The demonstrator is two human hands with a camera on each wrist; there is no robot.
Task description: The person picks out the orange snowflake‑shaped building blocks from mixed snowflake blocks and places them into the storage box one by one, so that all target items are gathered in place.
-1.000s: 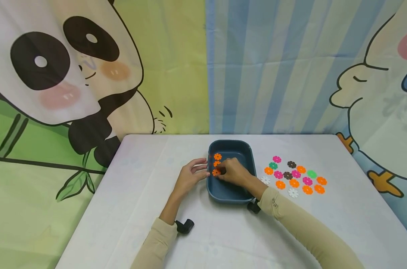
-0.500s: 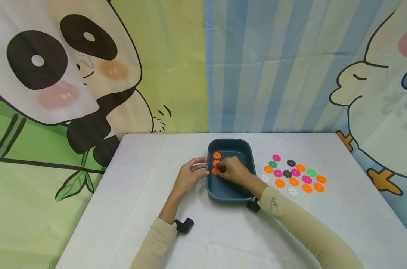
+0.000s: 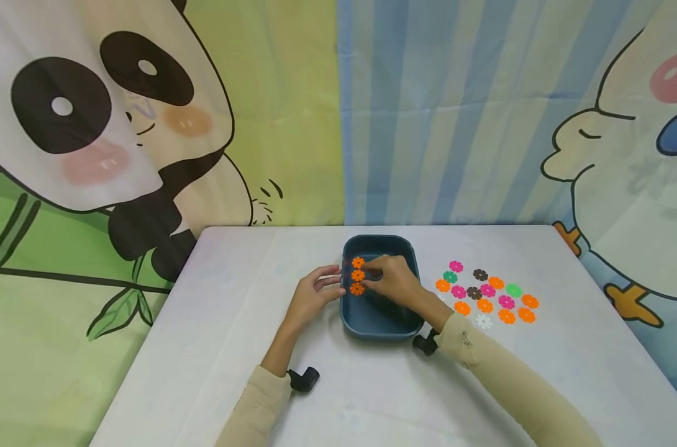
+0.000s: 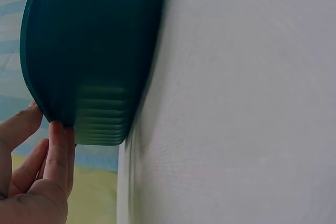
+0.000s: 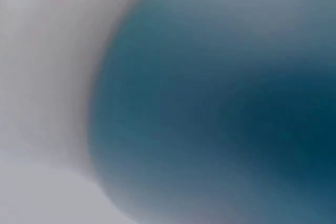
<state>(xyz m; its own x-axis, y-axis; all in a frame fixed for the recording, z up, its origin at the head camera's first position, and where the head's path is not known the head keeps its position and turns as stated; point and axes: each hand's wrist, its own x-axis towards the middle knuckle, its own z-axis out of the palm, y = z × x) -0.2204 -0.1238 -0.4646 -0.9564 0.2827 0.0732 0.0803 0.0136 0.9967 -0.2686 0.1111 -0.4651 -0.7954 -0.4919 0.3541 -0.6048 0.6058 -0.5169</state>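
A dark blue rectangular tray [image 3: 386, 329] stands on the table. Along its left side lie three orange notched plastic discs [image 3: 358, 274] in a column. My right hand [image 3: 395, 282] reaches over the tray, thumb and fingers parted just right of the middle disc, with no piece showing between them. At the tray's left edge is my left hand [image 3: 310, 297], its fingers extended toward the rim. In the left wrist view, the left fingertips [image 4: 55, 129] touch the tray's edge. The right wrist view is blurred and filled by the tray [image 5: 210, 119]; no fingers show there.
Right of the tray, several loose notched discs are scattered in orange [image 3: 507, 316], pink [image 3: 506, 302], green [image 3: 514, 290], dark brown [image 3: 480, 274] and white [image 3: 482, 321]. Cartoon-printed curtains [image 3: 394, 124] hang behind the white table [image 3: 260, 261].
My right fingers have parted and drawn slightly right, uncovering the middle orange disc. The left hand keeps its place at the tray's edge. The head view has shifted slightly.
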